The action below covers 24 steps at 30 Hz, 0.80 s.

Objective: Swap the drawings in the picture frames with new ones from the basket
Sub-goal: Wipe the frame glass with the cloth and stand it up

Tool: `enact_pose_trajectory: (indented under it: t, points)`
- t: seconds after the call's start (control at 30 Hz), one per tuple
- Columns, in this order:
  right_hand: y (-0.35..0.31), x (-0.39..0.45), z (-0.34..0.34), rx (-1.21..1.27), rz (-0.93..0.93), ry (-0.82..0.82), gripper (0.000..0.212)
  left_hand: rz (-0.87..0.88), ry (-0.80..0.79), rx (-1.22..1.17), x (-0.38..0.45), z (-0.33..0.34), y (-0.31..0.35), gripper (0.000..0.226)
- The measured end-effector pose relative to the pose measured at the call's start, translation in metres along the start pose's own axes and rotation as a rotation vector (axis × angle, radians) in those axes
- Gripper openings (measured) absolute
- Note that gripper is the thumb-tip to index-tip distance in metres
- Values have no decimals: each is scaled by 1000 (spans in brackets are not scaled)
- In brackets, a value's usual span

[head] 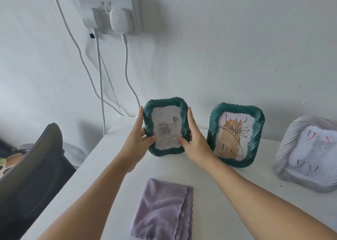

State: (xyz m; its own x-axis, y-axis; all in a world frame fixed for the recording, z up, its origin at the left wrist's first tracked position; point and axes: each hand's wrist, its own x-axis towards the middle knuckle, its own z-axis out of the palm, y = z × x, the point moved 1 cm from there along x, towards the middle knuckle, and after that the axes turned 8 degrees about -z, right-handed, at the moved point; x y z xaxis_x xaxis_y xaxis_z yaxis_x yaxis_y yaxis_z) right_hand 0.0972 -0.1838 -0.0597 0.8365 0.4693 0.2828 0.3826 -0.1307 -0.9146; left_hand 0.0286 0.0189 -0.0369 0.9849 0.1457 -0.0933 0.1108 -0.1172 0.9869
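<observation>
A green twisted-rim picture frame [165,103] with a grey rose drawing stands upright near the back of the white table [228,212]. My left hand [135,139] grips its left side and my right hand [194,141] grips its right side, thumbs on the glass. A second green frame [257,130] with a line drawing of a plant over an orange shape leans to its right. Further right a lilac frame [291,139] holds a pale drawing with red strokes. No basket is in view.
A folded purple cloth [164,210] lies on the table in front of me. A wall socket [111,12] with plugs and white cables [99,75] hangs above the left table edge. A dark chair back [32,167] stands at the left.
</observation>
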Motion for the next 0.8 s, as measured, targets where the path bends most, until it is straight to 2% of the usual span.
enact_pose_trajectory:
  t: [0.3, 0.67, 0.8]
  points:
    - [5, -5, 1, -48, -7, 0, 102, 133, 170, 346, -5, 12, -10, 95]
    - [7, -6, 2, -112, -42, 2, 102, 141, 201, 413, -2, 10, -14, 94]
    - [-4, -15, 5, -206, -80, 65, 102, 134, 228, 462, -1, 10, -17, 95]
